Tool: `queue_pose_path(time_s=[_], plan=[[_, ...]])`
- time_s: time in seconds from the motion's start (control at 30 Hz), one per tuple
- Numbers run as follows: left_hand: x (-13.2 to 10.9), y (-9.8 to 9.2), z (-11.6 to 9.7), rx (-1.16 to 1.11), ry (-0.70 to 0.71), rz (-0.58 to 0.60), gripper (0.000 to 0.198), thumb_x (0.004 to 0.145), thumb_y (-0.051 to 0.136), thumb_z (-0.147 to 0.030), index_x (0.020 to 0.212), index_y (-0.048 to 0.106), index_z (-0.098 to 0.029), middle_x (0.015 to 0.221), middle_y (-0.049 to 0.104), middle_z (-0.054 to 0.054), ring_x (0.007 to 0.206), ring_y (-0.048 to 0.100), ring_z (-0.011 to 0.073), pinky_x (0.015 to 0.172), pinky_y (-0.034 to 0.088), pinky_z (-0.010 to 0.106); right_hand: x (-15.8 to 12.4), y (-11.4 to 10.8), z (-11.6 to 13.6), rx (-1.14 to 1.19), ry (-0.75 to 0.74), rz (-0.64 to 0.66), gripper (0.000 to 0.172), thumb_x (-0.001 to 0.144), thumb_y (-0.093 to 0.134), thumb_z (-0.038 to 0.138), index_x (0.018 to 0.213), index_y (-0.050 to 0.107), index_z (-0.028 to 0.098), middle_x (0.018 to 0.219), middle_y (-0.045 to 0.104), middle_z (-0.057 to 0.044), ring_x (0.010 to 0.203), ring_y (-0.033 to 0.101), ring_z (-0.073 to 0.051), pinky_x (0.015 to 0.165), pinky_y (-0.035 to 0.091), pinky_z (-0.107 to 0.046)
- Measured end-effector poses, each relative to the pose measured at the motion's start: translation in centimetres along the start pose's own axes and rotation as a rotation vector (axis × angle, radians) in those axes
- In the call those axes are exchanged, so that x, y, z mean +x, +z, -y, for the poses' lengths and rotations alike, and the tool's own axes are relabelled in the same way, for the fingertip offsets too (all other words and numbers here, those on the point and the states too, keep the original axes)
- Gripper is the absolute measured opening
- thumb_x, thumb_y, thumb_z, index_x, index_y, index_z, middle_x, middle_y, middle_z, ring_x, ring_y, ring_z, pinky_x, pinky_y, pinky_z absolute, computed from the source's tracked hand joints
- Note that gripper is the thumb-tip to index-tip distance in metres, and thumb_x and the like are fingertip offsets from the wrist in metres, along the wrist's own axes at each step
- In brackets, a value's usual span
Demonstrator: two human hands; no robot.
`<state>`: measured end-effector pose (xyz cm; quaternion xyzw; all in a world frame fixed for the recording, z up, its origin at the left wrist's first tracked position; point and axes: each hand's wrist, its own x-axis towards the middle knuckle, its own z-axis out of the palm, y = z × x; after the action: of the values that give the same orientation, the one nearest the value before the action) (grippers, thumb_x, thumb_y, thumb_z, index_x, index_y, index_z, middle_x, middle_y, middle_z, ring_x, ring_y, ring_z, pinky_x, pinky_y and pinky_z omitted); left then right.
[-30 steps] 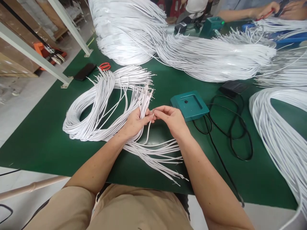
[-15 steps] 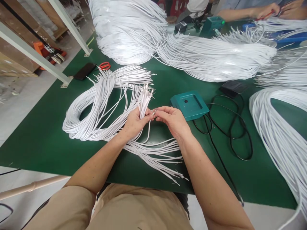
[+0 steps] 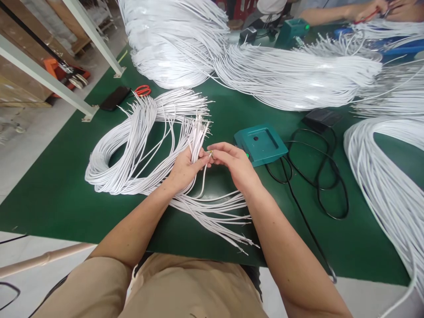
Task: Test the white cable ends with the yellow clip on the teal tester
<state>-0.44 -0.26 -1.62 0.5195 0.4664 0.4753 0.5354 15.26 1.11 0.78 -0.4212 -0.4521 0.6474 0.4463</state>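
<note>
My left hand is closed around a bunch of white cables, whose stripped ends point up and away from me. One cable end stands out between my two hands, pinched by the left thumb and finger. My right hand has its fingertips closed at that same end, where a small yellowish spot shows. Behind and left of my left hand lies a looped bundle of white cables. More loose cable ends fan out below my wrists on the green table.
A teal device with a black cord sits right of my right hand. Large white cable bundles lie at the back and right. Red-handled scissors and a black phone-like object lie back left. Another person's hands work at far right.
My right fingers have shifted slightly at the cable end, and a yellowish spot now shows there. A green light has come into sight on the teal device's left side.
</note>
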Motion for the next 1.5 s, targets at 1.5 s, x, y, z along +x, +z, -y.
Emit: queue_pose_path(time_s=[1.5], plan=[[1.5,-1.6,1.0,-0.211,-0.25,0.0,0.04,0.069,0.074,-0.016,0.104,0.054,-0.014,0.074,0.067,0.002,0.065,0.065,0.0113,0.059,0.048,0.022,2.9,-2.8,0.0,-1.675,-0.576,0.074,0.017,0.087,0.049,0.013,0.09,0.065,0.016,0.086,0.07,-0.01,0.088,0.056,-0.025,0.086,0.032,-0.037]])
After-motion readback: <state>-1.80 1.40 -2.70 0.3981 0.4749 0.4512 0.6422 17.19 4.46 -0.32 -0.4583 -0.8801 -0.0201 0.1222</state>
